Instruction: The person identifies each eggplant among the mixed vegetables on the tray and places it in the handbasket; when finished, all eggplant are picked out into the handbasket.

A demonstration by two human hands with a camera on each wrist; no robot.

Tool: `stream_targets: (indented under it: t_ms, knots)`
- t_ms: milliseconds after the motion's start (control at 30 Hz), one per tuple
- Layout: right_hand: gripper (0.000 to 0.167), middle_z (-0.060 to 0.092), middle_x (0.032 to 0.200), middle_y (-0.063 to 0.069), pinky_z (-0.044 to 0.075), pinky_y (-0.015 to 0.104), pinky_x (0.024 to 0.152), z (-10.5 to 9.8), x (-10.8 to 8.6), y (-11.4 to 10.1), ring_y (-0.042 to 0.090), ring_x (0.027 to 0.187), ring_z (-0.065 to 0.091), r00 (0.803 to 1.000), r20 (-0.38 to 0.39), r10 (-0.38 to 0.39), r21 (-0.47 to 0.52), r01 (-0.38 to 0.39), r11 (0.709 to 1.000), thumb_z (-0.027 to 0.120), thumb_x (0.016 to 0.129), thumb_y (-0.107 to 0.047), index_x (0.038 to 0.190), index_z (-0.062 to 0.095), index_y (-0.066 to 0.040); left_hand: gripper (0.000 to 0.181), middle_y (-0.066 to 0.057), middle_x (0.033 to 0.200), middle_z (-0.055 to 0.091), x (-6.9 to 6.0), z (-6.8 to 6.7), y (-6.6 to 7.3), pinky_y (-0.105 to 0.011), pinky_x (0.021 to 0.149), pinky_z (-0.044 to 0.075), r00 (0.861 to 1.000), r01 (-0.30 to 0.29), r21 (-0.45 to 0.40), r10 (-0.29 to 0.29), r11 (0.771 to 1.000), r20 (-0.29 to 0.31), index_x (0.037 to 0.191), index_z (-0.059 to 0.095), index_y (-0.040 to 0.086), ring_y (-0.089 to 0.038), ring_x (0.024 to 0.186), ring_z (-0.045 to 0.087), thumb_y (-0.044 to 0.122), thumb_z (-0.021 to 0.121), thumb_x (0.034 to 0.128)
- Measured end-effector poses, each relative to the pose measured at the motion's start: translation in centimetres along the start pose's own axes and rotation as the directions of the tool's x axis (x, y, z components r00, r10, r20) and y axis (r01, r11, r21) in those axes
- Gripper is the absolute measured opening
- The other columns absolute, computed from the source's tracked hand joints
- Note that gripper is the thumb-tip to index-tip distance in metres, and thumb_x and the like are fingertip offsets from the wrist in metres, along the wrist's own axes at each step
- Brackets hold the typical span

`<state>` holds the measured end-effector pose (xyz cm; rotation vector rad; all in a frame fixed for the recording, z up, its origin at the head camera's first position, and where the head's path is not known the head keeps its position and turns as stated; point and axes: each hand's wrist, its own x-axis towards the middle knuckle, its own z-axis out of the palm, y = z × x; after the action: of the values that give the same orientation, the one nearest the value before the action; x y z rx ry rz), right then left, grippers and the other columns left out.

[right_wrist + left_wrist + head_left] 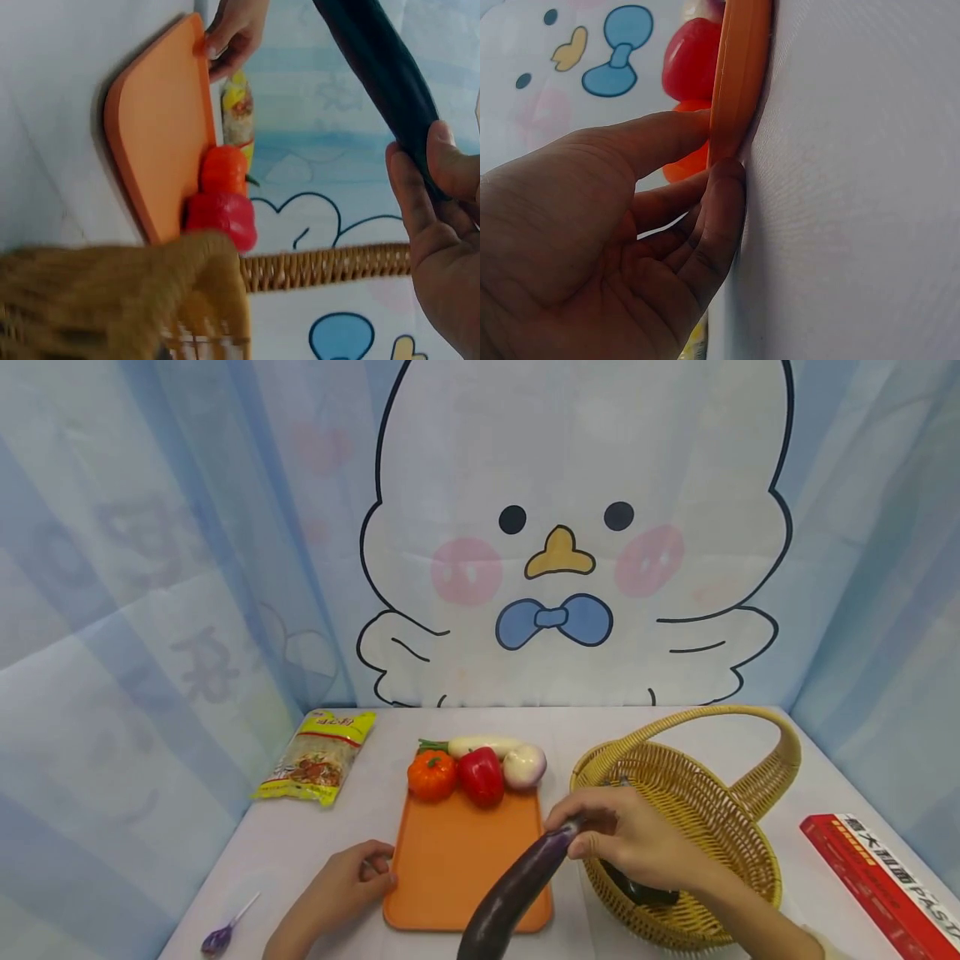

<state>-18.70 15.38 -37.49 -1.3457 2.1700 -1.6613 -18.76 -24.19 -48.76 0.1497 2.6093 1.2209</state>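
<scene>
My right hand [630, 835] pinches a long dark purple eggplant [517, 889] near its stem end. The eggplant slants down over the right part of an orange tray [457, 860], clear of the tray in the right wrist view. My left hand [352, 881] holds the tray's left rim between thumb and fingers, as the left wrist view shows. Along the tray's far end lie an orange pumpkin-like vegetable [432, 776], a red bell pepper [481, 777], a white radish [480, 746] and a pale purple-tinged onion [524, 767].
A wicker basket [738, 827] with a tall handle stands right of the tray; a dark glossy thing [641, 889] lies inside, partly hidden by my arm. A red pasta box [877, 881] is far right. A yellow food packet [318, 756] and a purple-wrapped lollipop [219, 939] lie left.
</scene>
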Motion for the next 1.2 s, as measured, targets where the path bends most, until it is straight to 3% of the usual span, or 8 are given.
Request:
stream_targets:
  t_ms: [133,467,700,800,933,1067,1200]
  knots:
    - [0.030,0.068,0.105,0.006,0.054,0.033,0.073,-1.7,-0.4,-0.2,0.021,0.086,0.060,0.995,0.100,-0.010,-0.008,0.011,1.000,0.067,0.087,0.005,0.113,0.068,-0.011,0.046,0.001,0.088,0.058,-0.1,0.0,0.1,-0.029,0.066,0.047,1.000,-0.001,0.001,0.001,1.000,-0.001,0.121,0.063,0.001,-0.016,0.075,0.055,0.030,0.076,0.0877]
    - [0.032,0.068,0.109,0.005,0.053,0.035,0.074,-5.8,-0.7,-0.9,0.021,0.090,0.062,0.955,0.294,-0.044,-0.066,0.066,0.996,0.070,0.087,0.003,0.114,0.067,-0.013,0.045,0.000,0.088,0.058,-0.1,-0.1,0.2,-0.029,0.065,0.046,1.000,-0.017,-0.006,0.017,1.000,0.001,0.121,0.062,0.001,-0.016,0.074,0.055,0.028,0.075,0.0878]
    - [0.025,0.067,0.109,0.006,0.053,0.037,0.075,-8.9,-0.5,-0.2,0.024,0.092,0.061,0.920,0.378,0.107,-0.061,-0.090,0.994,0.068,0.089,-0.001,0.112,0.068,-0.013,0.043,0.001,0.087,0.058,0.0,0.0,0.0,-0.029,0.065,0.046,1.000,-0.016,-0.005,0.016,1.000,-0.006,0.120,0.063,0.001,-0.016,0.074,0.056,0.027,0.075,0.0875]
    - [0.025,0.066,0.110,0.006,0.053,0.036,0.074,-10.1,-0.3,0.4,0.023,0.091,0.060,0.909,0.393,0.137,-0.106,-0.103,0.989,0.067,0.091,-0.003,0.113,0.067,-0.014,0.043,0.000,0.087,0.058,0.0,0.0,0.0,-0.029,0.065,0.046,1.000,-0.006,-0.001,0.006,1.000,-0.007,0.120,0.063,0.001,-0.016,0.074,0.055,0.027,0.075,0.0875]
    - [0.022,0.065,0.110,0.006,0.054,0.036,0.072,-11.7,-0.2,1.0,0.021,0.088,0.062,0.899,0.372,0.232,-0.181,-0.175,0.968,0.067,0.092,-0.007,0.113,0.067,-0.015,0.043,0.000,0.087,0.058,-0.1,-0.1,0.2,-0.029,0.065,0.046,1.000,-0.012,-0.005,0.012,1.000,-0.008,0.120,0.063,0.001,-0.016,0.074,0.056,0.026,0.075,0.0874]
    - [0.021,0.067,0.110,0.007,0.053,0.037,0.076,-12.8,0.1,1.4,0.025,0.090,0.063,0.871,0.345,0.351,-0.225,-0.286,0.931,0.065,0.094,-0.010,0.114,0.067,-0.014,0.042,0.001,0.087,0.058,-0.2,-0.1,0.2,-0.028,0.065,0.046,1.000,-0.021,-0.001,0.021,1.000,-0.010,0.120,0.063,0.000,-0.016,0.073,0.056,0.025,0.075,0.0874]
    - [0.021,0.068,0.111,0.004,0.052,0.036,0.081,-13.7,0.6,2.0,0.024,0.095,0.063,0.858,0.312,0.407,-0.252,-0.338,0.907,0.064,0.095,-0.010,0.116,0.068,-0.014,0.042,0.001,0.087,0.058,-0.1,-0.1,0.1,-0.028,0.064,0.046,1.000,-0.022,-0.006,0.022,1.000,-0.008,0.120,0.063,0.001,-0.016,0.073,0.056,0.024,0.075,0.0875]
